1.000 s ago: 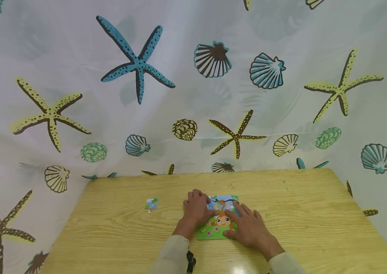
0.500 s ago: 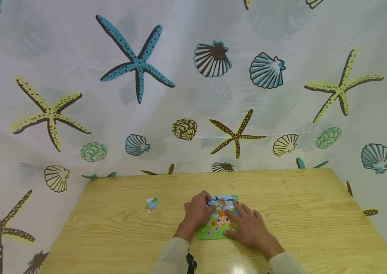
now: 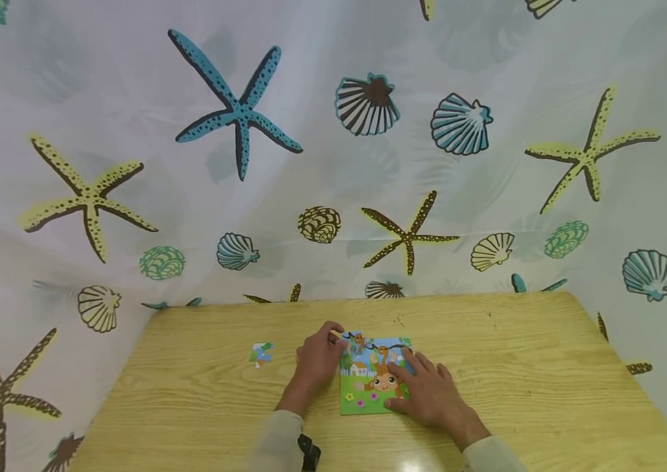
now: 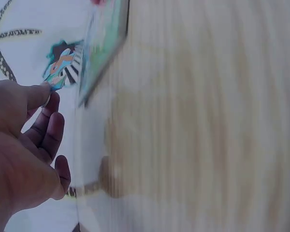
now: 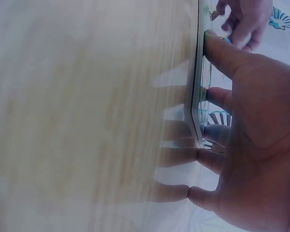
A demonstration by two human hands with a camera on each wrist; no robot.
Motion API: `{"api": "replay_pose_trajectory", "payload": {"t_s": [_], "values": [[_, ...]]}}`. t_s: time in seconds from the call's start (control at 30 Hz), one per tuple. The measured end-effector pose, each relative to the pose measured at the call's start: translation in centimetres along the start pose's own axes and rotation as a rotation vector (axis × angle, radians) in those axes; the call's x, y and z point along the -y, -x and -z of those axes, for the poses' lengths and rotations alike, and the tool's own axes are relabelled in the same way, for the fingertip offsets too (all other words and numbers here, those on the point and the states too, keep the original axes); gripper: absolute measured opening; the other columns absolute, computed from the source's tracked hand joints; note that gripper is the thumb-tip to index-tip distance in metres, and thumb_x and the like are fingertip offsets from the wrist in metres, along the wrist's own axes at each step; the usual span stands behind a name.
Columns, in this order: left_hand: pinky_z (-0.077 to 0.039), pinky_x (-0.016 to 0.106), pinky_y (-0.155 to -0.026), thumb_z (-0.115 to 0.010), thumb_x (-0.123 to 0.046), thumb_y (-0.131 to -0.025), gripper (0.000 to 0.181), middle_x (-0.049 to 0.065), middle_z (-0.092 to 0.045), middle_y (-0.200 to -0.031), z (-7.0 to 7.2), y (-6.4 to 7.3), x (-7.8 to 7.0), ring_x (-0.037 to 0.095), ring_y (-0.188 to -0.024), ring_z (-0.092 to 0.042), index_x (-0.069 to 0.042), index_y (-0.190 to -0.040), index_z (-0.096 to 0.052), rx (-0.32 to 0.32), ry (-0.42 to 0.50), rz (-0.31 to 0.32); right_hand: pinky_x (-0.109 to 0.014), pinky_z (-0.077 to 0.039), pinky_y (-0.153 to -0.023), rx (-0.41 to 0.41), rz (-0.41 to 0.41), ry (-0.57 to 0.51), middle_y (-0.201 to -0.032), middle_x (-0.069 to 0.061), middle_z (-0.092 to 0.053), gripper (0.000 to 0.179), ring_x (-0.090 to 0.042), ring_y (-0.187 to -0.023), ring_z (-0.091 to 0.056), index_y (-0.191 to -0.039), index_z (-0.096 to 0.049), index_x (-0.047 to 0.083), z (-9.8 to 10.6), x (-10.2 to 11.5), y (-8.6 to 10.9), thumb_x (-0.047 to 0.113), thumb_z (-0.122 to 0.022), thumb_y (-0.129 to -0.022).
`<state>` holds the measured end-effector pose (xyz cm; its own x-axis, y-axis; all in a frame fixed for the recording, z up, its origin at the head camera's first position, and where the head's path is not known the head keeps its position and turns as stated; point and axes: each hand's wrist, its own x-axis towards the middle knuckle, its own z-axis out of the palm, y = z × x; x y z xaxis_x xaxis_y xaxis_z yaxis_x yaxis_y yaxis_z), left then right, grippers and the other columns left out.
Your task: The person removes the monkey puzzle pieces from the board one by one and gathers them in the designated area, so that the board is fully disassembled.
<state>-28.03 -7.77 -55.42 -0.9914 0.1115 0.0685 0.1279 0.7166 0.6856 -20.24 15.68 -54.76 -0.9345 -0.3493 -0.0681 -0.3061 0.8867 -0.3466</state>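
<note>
Left to right on the desk [image 3: 191,406]: a loose puzzle piece [image 3: 261,354], well apart from the board; the left hand [image 3: 317,357], thumb and finger pinching a second piece [image 4: 62,67] at the board's upper left corner; the puzzle board [image 3: 363,406], bearing a monkey scene; the right hand [image 3: 427,388], fingers spread, resting on the board's right side.

I see a wooden table [image 3: 516,367] with a shiny spot [image 3: 411,466] on the side close to me. A white cloth [image 3: 333,33] goes round past its left, far and right edges. Over the far edge, it shows a blue sea star [image 3: 241,113] and striped shells [image 3: 366,113].
</note>
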Motion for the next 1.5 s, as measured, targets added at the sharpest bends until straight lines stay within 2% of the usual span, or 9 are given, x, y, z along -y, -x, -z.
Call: {"api": "replay_pose_trajectory", "payload": {"t_s": [0.1, 0.27, 0.47, 0.67, 0.83, 1.0, 1.13, 1.33, 1.5], "values": [[-0.036, 0.054, -0.083, -0.055, -0.028, -0.099, 0.018, -0.005, -0.067, -0.094, 1.0, -0.2, 2.1, 0.016, -0.083, -0.061, -0.024, -0.116, -0.058, 0.005, -0.079, 0.029, -0.069, -0.024, -0.107, 0.009, -0.012, -0.009, -0.161, -0.010, -0.023, 0.070, -0.038, -0.146, -0.025, -0.147, -0.042, 0.024, -0.1, 0.0, 0.1, 0.058, -0.060, -0.088], [-0.036, 0.060, -0.087, -0.053, -0.027, -0.099, 0.021, 0.001, -0.069, -0.106, 2.9, -0.4, 5.0, 0.027, -0.100, -0.061, -0.021, -0.119, -0.057, -0.016, -0.186, 0.093, -0.070, -0.024, -0.107, 0.009, -0.002, -0.015, -0.161, -0.011, -0.022, 0.070, -0.039, -0.146, -0.025, -0.148, -0.041, 0.024, -0.2, 0.0, 0.2, 0.057, -0.059, -0.089], [-0.030, 0.056, -0.087, -0.054, -0.026, -0.100, 0.025, 0.006, -0.066, -0.109, 4.5, -0.3, 6.4, 0.033, -0.108, -0.053, -0.017, -0.123, -0.059, -0.033, -0.276, 0.138, -0.070, -0.024, -0.107, 0.003, 0.003, -0.016, -0.161, -0.011, -0.022, 0.069, -0.040, -0.145, -0.025, -0.147, -0.042, 0.024, -0.4, -0.1, 0.2, 0.056, -0.060, -0.089], [-0.030, 0.057, -0.087, -0.053, -0.026, -0.100, 0.026, 0.008, -0.063, -0.111, 5.4, 0.0, 6.6, 0.033, -0.106, -0.051, -0.018, -0.124, -0.058, -0.025, -0.337, 0.144, -0.070, -0.024, -0.106, 0.001, 0.016, -0.017, -0.160, -0.012, -0.023, 0.069, -0.040, -0.145, -0.026, -0.147, -0.042, 0.023, -0.3, 0.0, 0.2, 0.055, -0.060, -0.089], [-0.031, 0.060, -0.090, -0.053, -0.027, -0.100, 0.027, 0.013, -0.058, -0.121, 5.6, 0.4, 6.6, 0.036, -0.112, -0.048, -0.016, -0.123, -0.058, -0.021, -0.373, 0.130, -0.069, -0.025, -0.107, 0.006, 0.010, -0.004, -0.160, -0.011, -0.023, 0.069, -0.039, -0.145, -0.026, -0.147, -0.042, 0.023, 0.0, 0.2, 0.2, 0.058, -0.058, -0.089], [-0.032, 0.060, -0.090, -0.053, -0.027, -0.100, 0.027, 0.014, -0.056, -0.124, 5.8, 0.6, 6.5, 0.036, -0.114, -0.047, -0.016, -0.123, -0.058, -0.036, -0.362, 0.107, -0.068, -0.026, -0.107, 0.004, 0.007, 0.008, -0.161, -0.010, -0.023, 0.069, -0.038, -0.145, -0.026, -0.147, -0.042, 0.024, 0.1, 0.2, 0.1, 0.058, -0.058, -0.089], [-0.032, 0.061, -0.091, -0.052, -0.026, -0.100, 0.027, 0.015, -0.052, -0.130, 5.8, 0.7, 6.5, 0.037, -0.118, -0.045, -0.014, -0.124, -0.057, -0.072, -0.317, 0.083, -0.068, -0.026, -0.107, 0.002, 0.007, 0.007, -0.161, -0.010, -0.023, 0.069, -0.038, -0.145, -0.026, -0.147, -0.042, 0.024, 0.2, 0.2, 0.1, 0.058, -0.058, -0.089], [-0.035, 0.062, -0.095, -0.052, -0.026, -0.100, 0.029, 0.016, -0.051, -0.132, 5.2, 0.8, 5.4, 0.040, -0.121, -0.047, -0.012, -0.124, -0.058, -0.161, -0.256, -0.003, -0.068, -0.025, -0.107, 0.003, 0.001, -0.003, -0.161, -0.010, -0.022, 0.070, -0.038, -0.145, -0.026, -0.147, -0.042, 0.024, 0.1, 0.1, 0.1, 0.058, -0.059, -0.089], [-0.039, 0.061, -0.090, -0.054, -0.028, -0.099, 0.029, 0.014, -0.053, -0.130, 3.7, 0.9, 3.6, 0.037, -0.115, -0.050, -0.014, -0.124, -0.059, -0.148, -0.230, -0.064, -0.069, -0.024, -0.107, -0.006, 0.003, -0.009, -0.161, -0.010, -0.022, 0.070, -0.038, -0.145, -0.026, -0.148, -0.041, 0.024, 0.0, 0.1, 0.2, 0.057, -0.059, -0.089]]}}
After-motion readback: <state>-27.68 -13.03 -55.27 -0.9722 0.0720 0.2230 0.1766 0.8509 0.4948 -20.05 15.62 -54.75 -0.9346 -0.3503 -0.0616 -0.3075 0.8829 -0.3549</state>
